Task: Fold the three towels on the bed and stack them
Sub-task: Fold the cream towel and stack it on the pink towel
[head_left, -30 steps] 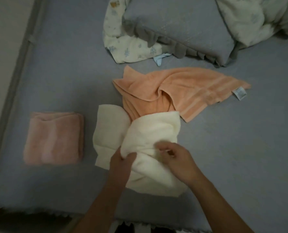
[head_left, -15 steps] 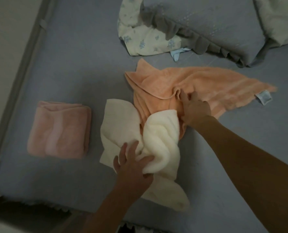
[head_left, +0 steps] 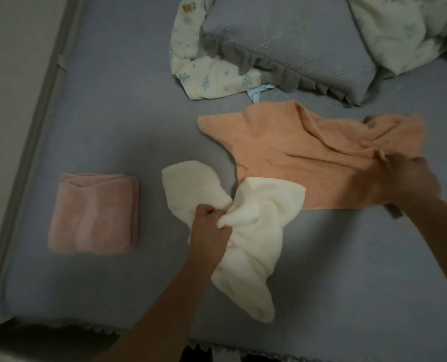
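A pink towel [head_left: 94, 212] lies folded into a square on the left of the grey-blue bed [head_left: 117, 121]. A cream towel [head_left: 259, 231] lies crumpled in the middle, and my left hand [head_left: 209, 226] grips a bunch of it at its centre. An orange towel [head_left: 295, 152] is spread unevenly beyond it, its near edge under the cream towel's corner. My right hand [head_left: 410, 181] pinches the orange towel near its right side; that hand is blurred.
A grey pillow with a ruffled edge [head_left: 290, 43] and a floral cloth [head_left: 206, 74] lie at the head of the bed. A pale duvet [head_left: 405, 27] is bunched at top right. The bed's left edge [head_left: 34, 126] meets a pale wall.
My right hand left the cream towel, took hold of the orange towel and dragged it to the right. My left hand stayed on the cream towel and closed around it.
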